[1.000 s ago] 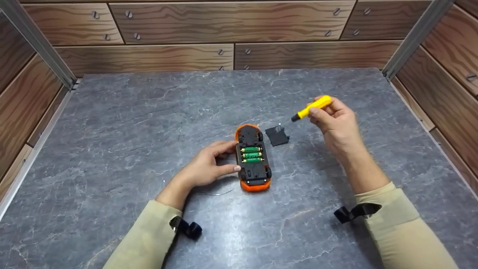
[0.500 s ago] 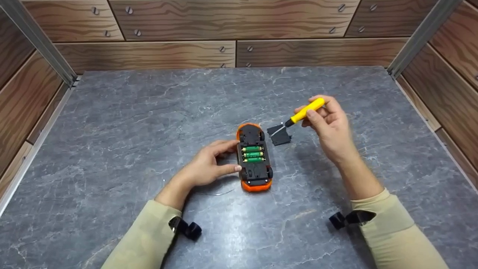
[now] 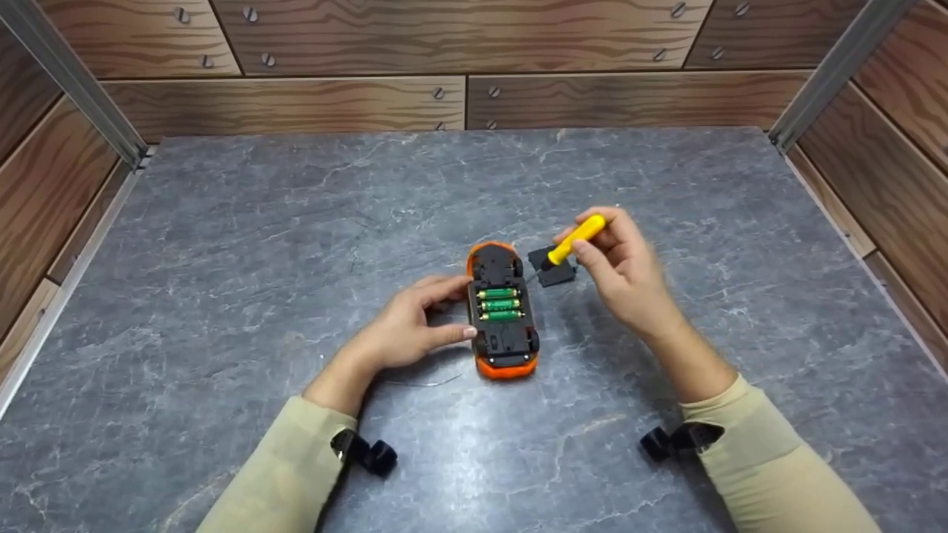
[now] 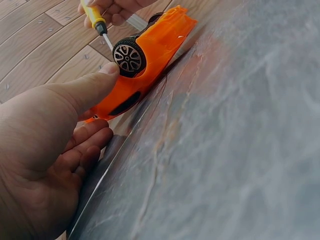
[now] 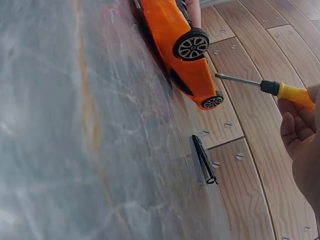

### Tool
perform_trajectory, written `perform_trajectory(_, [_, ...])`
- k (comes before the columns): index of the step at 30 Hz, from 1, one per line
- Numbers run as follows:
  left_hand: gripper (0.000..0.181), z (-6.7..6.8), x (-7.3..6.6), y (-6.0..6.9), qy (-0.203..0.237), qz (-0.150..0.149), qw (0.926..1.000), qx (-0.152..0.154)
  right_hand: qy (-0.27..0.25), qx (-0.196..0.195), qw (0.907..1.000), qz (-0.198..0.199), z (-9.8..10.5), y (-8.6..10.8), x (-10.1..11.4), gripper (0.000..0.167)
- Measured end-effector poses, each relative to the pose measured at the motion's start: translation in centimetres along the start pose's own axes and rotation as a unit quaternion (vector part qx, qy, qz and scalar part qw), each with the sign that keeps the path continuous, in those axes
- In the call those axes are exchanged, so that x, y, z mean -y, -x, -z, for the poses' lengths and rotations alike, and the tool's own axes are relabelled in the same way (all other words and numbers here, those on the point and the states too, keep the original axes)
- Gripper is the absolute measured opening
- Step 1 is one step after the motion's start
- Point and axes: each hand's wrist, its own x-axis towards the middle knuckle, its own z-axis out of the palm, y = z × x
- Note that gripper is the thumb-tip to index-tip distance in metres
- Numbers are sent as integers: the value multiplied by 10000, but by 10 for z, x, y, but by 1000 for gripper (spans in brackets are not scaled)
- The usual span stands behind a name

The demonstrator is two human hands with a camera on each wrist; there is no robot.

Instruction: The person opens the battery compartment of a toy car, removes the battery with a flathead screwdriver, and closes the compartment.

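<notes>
An orange toy car (image 3: 507, 368) lies upside down on the table, its black underside facing up. Several green batteries (image 3: 500, 304) sit side by side in its uncovered compartment. My left hand (image 3: 411, 326) holds the car by its left side, thumb near a wheel (image 4: 129, 58) and fingers along the body. In my right hand (image 3: 626, 277) is a yellow-handled screwdriver (image 3: 578, 240), pinched between thumb and fingers. Its metal shaft (image 5: 237, 79) points down toward the car, and in the right wrist view the tip is apart from it. Beneath the screwdriver lies the black battery cover (image 3: 557, 277).
A grey marbled tabletop (image 3: 296, 207) spreads around the car. Wood-patterned panels (image 3: 355, 41) stand at the back and sides, with metal posts at the corners. A thin clear strand (image 3: 426, 384) lies near the left wrist.
My right hand has moved left and nearer with the screwdriver, bringing it across the battery cover toward the car. My left hand and the car have stayed put.
</notes>
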Motion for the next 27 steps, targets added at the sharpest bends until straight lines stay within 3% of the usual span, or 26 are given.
perform_trajectory(5, [78, -1, 0, -1, -48, -87, 9999, -11, 479, 186, 9984, 213, -1, 1, -1, 22])
perform_trajectory(11, [74, -2, 1, -1, -27, -253, 9997, -42, 704, 269, 9967, 299, -3, 3, -1, 21])
perform_trajectory(19, [76, -1, -1, -1, 22, -116, 9999, -35, 1406, 306, 9881, 542, -2, 0, 2, 20])
perform_trajectory(27, [77, -1, -1, 0, -5, -53, 10000, -29, 1763, 195, 9833, 418, -4, 2, 2, 29])
